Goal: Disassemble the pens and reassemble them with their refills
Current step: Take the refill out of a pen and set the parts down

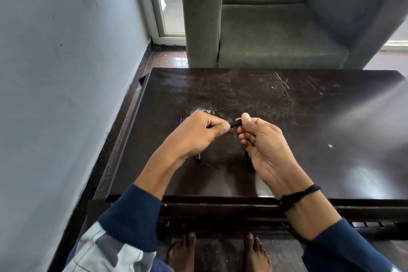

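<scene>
near: black pen stub (197,158) on the table (331,117) under the left wrist | mid: left hand (198,134) and right hand (267,146) curled, fingertips pinching opposite ends of a black pen piece (235,123) held above the tabletop | far: blue tips (181,120) past the left knuckles, maybe refills

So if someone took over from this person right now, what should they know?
The left hand and right hand each pinch an end of a short black pen piece above the dark wooden table.
A black pen part lies below the left hand; a second part shows by the right palm.
Left of the left hand peek blue tips.
No finished pen visible; reassembly with refills remains.
</scene>
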Tool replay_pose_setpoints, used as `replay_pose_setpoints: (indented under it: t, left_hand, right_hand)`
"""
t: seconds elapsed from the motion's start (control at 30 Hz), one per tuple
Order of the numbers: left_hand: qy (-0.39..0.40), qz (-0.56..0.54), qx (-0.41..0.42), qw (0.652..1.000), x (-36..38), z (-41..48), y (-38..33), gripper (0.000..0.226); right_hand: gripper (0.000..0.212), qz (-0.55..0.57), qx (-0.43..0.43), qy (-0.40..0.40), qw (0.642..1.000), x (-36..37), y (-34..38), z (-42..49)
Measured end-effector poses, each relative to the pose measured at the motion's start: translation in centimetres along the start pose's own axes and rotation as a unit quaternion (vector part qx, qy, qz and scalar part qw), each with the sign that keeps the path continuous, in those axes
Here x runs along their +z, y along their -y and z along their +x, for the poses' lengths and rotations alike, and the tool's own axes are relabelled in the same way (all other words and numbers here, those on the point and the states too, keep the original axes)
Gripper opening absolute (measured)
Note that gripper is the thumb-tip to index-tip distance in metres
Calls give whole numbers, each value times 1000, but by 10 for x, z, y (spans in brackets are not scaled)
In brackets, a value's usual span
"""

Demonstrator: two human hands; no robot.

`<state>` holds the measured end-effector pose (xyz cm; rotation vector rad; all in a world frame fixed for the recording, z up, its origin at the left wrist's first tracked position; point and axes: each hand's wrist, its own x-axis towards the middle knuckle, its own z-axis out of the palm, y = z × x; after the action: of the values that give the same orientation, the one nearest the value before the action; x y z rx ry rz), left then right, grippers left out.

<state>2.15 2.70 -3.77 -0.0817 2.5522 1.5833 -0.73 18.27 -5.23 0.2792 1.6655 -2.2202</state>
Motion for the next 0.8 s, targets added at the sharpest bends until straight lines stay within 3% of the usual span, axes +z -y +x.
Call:
replay_pose_setpoints:
  t: [0.4, 0.67, 0.8]
  left_hand:
    - [84, -145, -95, 981, -25, -7, -1, 27]
    - [35, -31, -38, 998, -28, -7, 3, 18]
    - [39, -16, -41, 998, -28, -7, 4, 18]
  right_hand:
    - [16, 35, -41, 73, 996, 5, -5, -3]
    - [30, -42, -11, 55, 998, 4, -2, -1]
    - [17, -75, -22, 25, 997, 1, -7, 2]
